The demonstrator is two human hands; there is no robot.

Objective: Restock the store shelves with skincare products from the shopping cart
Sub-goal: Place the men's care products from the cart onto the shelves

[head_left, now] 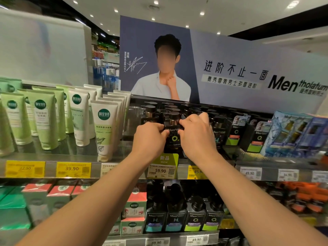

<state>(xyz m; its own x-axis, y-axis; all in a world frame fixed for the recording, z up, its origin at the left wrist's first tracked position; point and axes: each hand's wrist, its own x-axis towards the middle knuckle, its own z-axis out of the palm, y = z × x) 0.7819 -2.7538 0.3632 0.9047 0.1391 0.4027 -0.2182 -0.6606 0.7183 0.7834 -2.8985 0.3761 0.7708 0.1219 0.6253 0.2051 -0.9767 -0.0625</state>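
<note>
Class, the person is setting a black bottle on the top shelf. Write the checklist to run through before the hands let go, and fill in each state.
1. Left hand grips the bottle: ok.
2. Right hand grips it: ok.
3. Label faces outward: ok.
4. Bottle upright: ok.
5. Base resting on the shelf: cannot tell, hidden by the green tag.
6. Room behind in the row: cannot tell.

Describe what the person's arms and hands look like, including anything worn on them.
Both forearms are bare from the bottom edge of the picture up to the wrists: no sleeves are in view. The left hand and the right hand wear no gloves, and no watch, bracelet or ring can be seen on them. No markings show on either arm. The fingernails are mostly hidden from this view.
</note>
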